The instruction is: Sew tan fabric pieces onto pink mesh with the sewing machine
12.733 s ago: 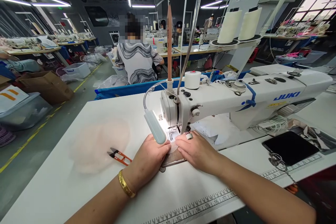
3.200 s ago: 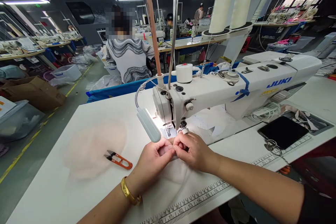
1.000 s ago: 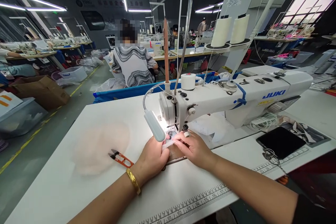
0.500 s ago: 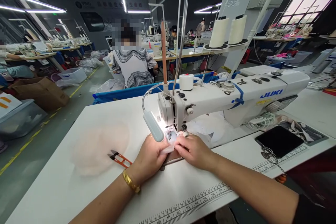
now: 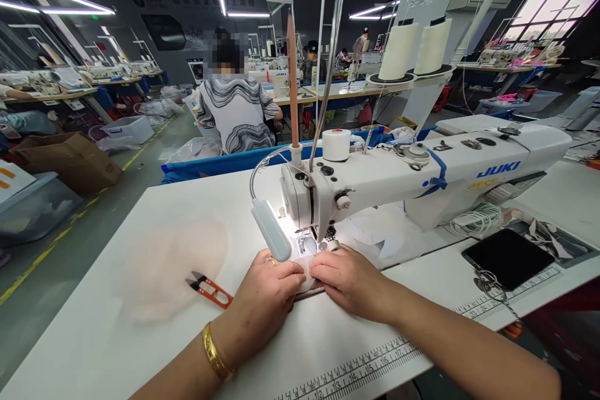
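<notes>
Both hands are at the needle end of a white sewing machine (image 5: 365, 181). A small piece of pale, thin fabric (image 5: 307, 272) lies between them, just in front of the presser foot. My left hand (image 5: 269, 287) pinches its left side, thumb and fingers together. From the right, my right hand (image 5: 351, 281) has its fingertips closed on the fabric's other edge. A slim lamp (image 5: 272, 231) lights the needle area and hangs above my left fingers. Orange thread snips (image 5: 210, 290) lie on the table left of my left hand, blades pointing away.
A heap of sheer pale fabric (image 5: 173, 269) rests on the table's left part. To the right are a black flat device (image 5: 509, 256), a keychain (image 5: 490, 281) and coiled cord (image 5: 475, 217). Thread cones (image 5: 398, 50) stand behind the machine. A co-worker (image 5: 237, 109) sits ahead.
My hands have drawn slightly back from the needle toward me, with the fabric between them. More of the lit plate by the presser foot shows. The view has shifted a little.
</notes>
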The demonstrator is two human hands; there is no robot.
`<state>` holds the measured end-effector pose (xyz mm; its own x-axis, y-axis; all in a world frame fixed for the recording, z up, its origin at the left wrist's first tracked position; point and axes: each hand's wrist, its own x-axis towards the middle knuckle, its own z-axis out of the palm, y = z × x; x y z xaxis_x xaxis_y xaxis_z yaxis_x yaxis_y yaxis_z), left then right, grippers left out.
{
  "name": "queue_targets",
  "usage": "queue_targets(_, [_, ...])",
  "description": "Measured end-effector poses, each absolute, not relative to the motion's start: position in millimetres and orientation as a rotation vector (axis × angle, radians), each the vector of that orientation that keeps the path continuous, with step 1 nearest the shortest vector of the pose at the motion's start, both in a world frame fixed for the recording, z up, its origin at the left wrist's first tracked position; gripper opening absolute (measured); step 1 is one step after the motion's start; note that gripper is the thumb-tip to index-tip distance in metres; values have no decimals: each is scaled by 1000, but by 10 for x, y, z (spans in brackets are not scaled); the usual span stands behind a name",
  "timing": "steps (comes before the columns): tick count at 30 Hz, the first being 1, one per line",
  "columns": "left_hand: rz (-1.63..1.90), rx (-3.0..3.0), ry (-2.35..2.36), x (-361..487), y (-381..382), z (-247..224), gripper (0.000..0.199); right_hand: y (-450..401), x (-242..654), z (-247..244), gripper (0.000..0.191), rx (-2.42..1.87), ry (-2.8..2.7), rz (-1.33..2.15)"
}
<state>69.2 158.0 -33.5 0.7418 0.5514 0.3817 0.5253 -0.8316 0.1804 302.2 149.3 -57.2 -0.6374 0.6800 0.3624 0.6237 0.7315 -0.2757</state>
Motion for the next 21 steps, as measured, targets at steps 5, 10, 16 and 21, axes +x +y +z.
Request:
queue_targets(5, [635, 2870, 920, 699, 1651, -328, 38, 1526, 3001, -577, 26, -1012, -2478, 149])
queue_targets(10, [615, 2886, 836, 700, 1626, -346, 35, 1511, 3000, -607, 22, -1001, -2444, 97])
queue_targets(16, [571, 2870, 829, 703, 1596, -360, 32, 1505, 3012, -623, 20, -1017, -2453, 9])
queue_targets(21, [572, 2903, 831, 692, 1632, -349, 31, 1517, 2998, -625, 25, -1051, -2463, 16])
